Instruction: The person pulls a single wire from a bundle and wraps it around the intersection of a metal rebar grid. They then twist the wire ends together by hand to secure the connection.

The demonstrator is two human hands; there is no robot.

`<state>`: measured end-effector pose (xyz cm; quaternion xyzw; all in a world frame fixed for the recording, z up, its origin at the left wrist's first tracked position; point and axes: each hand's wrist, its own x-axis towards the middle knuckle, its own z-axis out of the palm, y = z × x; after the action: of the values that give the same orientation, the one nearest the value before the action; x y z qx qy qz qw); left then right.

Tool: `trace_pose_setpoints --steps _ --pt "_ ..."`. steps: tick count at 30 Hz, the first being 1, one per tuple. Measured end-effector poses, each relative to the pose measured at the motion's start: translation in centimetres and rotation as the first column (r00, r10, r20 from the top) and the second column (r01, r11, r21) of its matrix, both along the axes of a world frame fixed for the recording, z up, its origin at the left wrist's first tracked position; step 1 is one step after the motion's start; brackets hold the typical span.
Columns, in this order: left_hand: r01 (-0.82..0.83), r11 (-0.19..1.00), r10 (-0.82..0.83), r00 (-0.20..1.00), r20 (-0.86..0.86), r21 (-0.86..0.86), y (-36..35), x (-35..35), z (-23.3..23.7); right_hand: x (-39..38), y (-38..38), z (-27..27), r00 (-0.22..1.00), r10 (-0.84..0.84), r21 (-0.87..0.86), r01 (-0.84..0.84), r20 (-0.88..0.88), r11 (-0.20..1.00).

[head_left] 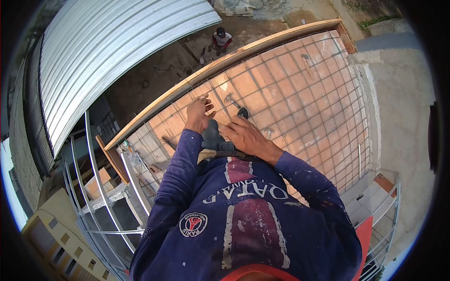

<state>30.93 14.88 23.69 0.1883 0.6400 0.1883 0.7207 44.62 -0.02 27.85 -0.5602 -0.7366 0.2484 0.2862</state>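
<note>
My left hand (198, 113) is raised over the bar grid, its fingers spread and slightly bent. Close to my waist, my right hand (251, 136) has its thumb and fingers drawn together at the tips; whatever is between them is too small to make out. Under both hands runs a steel reinforcing mesh (281, 86) over reddish boards. Just beyond my right hand lies what looks like a hammer (231, 99), partly hidden near a dark rounded end. My dark trouser leg (213, 136) shows between the hands, below a belt (239, 155).
A wooden form board (276, 36) edges the mesh, with a drop beyond it. Down there a person (221, 40) crouches on the ground. A corrugated metal roof (126, 42) rises at left, above curved metal rails (93, 168). A concrete surface (403, 103) borders the right side.
</note>
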Motion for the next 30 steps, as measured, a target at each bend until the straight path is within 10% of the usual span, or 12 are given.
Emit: trace_pose_setpoints --steps 12,16,24,30 --pt "-0.157 0.896 0.330 0.861 0.386 -0.416 4.6 -2.3 -5.1 -1.6 3.8 -0.3 0.960 -0.206 -0.174 0.239 0.189 0.955" --pt "-0.168 0.938 0.270 0.904 0.332 -0.305 8.5 -3.8 -5.4 -3.8 6.3 1.3 0.970 -0.229 -0.026 0.232 0.082 0.972" --pt "-0.111 0.976 0.081 0.984 0.158 0.188 18.3 -3.4 -4.7 -7.7 6.8 1.0 0.882 -0.427 -0.531 0.463 0.199 0.710" --pt "-0.066 0.927 -0.045 0.958 0.284 0.369 21.7 0.0 -2.3 -10.2 5.3 -1.7 0.760 -0.615 -0.491 0.626 0.211 0.606"
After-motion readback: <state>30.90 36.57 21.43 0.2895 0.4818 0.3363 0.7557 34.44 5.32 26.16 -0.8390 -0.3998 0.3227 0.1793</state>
